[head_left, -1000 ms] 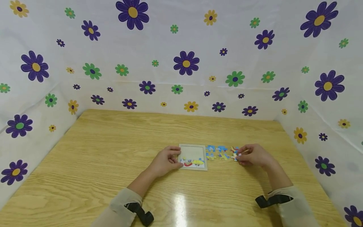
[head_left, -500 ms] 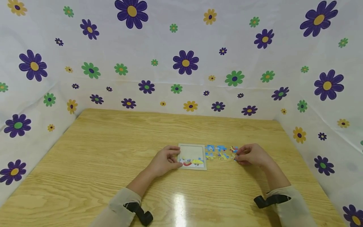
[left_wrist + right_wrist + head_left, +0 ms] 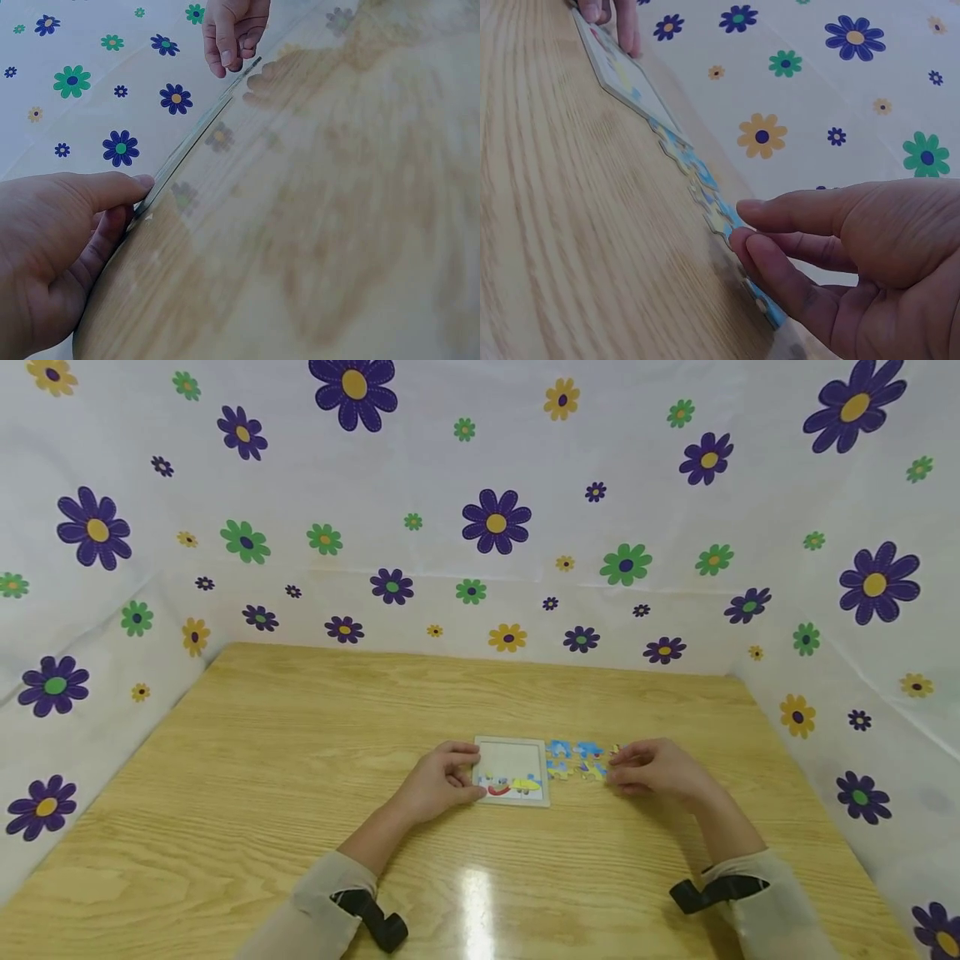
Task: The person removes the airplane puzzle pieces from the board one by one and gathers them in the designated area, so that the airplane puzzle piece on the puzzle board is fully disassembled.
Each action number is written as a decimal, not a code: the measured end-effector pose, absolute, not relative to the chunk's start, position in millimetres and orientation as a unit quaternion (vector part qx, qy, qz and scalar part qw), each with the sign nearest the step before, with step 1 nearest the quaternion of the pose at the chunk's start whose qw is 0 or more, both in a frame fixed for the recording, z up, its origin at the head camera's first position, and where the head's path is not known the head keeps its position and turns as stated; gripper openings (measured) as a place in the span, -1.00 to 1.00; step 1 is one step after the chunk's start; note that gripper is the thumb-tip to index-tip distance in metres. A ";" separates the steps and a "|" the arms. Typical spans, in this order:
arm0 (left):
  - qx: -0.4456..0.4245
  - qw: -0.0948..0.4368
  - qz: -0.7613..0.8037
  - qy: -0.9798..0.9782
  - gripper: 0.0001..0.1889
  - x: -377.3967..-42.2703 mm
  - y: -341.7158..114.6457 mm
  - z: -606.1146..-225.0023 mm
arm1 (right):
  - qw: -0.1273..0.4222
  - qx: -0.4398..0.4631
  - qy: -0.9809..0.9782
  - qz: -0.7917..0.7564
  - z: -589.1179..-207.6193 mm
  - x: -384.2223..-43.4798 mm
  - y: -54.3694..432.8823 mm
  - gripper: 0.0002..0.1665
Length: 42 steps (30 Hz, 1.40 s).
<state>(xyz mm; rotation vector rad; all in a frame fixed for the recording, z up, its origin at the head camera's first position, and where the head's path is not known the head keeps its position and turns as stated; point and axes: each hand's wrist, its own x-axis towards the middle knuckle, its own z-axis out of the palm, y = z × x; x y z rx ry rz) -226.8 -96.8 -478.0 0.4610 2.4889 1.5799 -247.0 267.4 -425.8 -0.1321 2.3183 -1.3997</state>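
A square jigsaw tray (image 3: 545, 777) with a pale rim lies mid-table, its lower strip filled with a picture in red and yellow. My left hand (image 3: 435, 787) grips the tray's left edge; the left wrist view has the thumb on top of the rim (image 3: 161, 184). To the right of the tray lie two rows of loose puzzle pieces (image 3: 559, 749), blue and yellow. Over the right end of these rows, my right hand (image 3: 656, 768) has thumb and fingers together in a pinch at a puzzle piece, mostly hidden by the fingertips. Another blue piece (image 3: 766, 302) lies below the fingers.
The wooden table (image 3: 300, 727) runs back to a white cloth (image 3: 420, 468) printed with purple, green and yellow flowers, which also hangs at both sides. A black strap (image 3: 371, 920) sits on the left sleeve and another strap (image 3: 720, 892) on the right.
My right hand has moved slightly left along the pieces and now covers most of the right-hand ones. The left hand stays on the tray's edge.
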 end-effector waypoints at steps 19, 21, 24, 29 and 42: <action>0.158 0.077 0.523 0.834 -0.45 -223.7 -99.9 -479.5 | 0.236 -0.065 0.824 -0.511 -433.0 -238.1 226.0 -0.49; 0.161 0.076 0.523 0.833 -0.44 -223.8 -99.5 -479.2 | 0.232 -0.062 0.826 -0.510 -433.1 -237.7 221.8 -0.49; 0.159 0.079 0.525 0.832 -0.44 -224.6 -98.6 -479.2 | 0.223 -0.059 0.830 -0.508 -431.7 -237.3 214.1 -0.51; 0.158 0.084 0.527 0.831 -0.44 -225.8 -97.0 -478.7 | 0.212 -0.063 0.841 -0.493 -428.7 -237.4 200.3 -0.54; 0.162 0.073 0.529 0.830 -0.45 -226.2 -96.7 -475.6 | 0.233 -0.101 0.823 -0.508 -426.4 -240.9 167.2 -0.54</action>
